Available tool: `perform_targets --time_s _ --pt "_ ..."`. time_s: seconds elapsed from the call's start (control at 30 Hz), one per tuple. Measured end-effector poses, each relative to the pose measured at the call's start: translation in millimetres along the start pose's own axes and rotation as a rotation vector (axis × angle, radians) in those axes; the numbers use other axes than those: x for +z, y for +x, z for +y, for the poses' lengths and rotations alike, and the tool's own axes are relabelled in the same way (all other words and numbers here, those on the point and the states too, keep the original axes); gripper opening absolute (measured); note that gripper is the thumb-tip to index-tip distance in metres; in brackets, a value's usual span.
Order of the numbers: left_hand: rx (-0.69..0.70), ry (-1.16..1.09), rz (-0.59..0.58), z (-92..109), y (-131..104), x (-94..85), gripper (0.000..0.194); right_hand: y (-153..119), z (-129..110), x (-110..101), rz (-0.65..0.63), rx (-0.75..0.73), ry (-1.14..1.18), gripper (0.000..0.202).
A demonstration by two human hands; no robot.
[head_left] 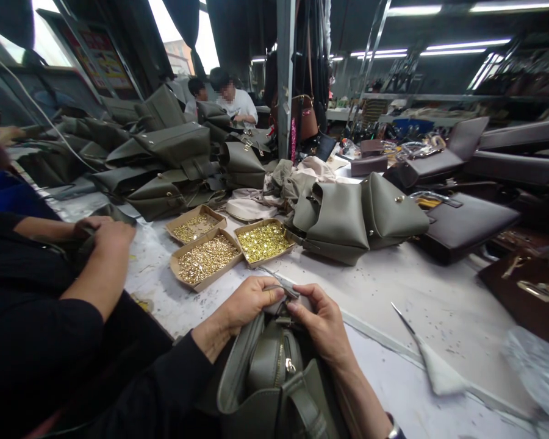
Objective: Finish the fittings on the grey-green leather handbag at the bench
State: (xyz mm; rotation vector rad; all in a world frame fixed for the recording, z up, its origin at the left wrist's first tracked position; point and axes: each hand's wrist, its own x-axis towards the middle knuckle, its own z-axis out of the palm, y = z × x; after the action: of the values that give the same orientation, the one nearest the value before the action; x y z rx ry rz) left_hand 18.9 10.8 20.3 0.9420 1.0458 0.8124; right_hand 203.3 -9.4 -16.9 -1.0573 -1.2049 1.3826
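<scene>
An olive-green leather handbag [274,378] lies in front of me at the bottom of the view, its zip and strap facing up. My left hand [244,305] pinches the bag's top edge from the left. My right hand [320,323] grips the same edge from the right, fingertips at a small metal fitting [286,291] between the two hands. Three cardboard trays of small gold-coloured hardware [208,259] sit on the table just beyond my hands.
A co-worker's hands [105,235] work at the left on another bag. Finished olive bags [357,219] lie right of the trays, a large pile [165,158] behind. Dark brown bags [466,222] fill the right. A pointed tool with white wrapping [432,363] lies on the table.
</scene>
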Motion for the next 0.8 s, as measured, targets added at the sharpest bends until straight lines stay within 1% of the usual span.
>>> perform_targets --time_s 0.1,0.27,0.43,0.53,0.63,0.7,0.77,0.8 --pt "-0.04 -0.056 -0.023 -8 5 -8.4 0.047 1 4 0 -0.002 0.007 0.015 0.035" --pt "-0.091 -0.149 -0.111 -20 15 -19.8 0.049 4 12 0 -0.055 0.067 0.108 0.036" --pt "-0.106 -0.164 -0.156 -25 22 -24.7 0.054 8 16 0 -0.102 0.123 0.221 0.038" --pt "-0.107 -0.144 -0.172 -26 23 -25.4 0.057 11 18 1 -0.073 0.149 0.239 0.039" --pt "-0.063 -0.09 -0.138 -25 22 -24.3 0.056 13 19 4 -0.034 0.159 0.259 0.04" --pt "-0.018 -0.049 -0.103 -23 19 -22.5 0.054 14 20 5 -0.03 0.155 0.272 0.04" --pt "0.051 0.04 -0.056 -22 14 -20.0 0.047 15 20 5 -0.036 0.151 0.283 0.041" --pt "0.11 0.129 -0.017 -20 11 -18.6 0.041 15 21 5 -0.039 0.15 0.288 0.042"
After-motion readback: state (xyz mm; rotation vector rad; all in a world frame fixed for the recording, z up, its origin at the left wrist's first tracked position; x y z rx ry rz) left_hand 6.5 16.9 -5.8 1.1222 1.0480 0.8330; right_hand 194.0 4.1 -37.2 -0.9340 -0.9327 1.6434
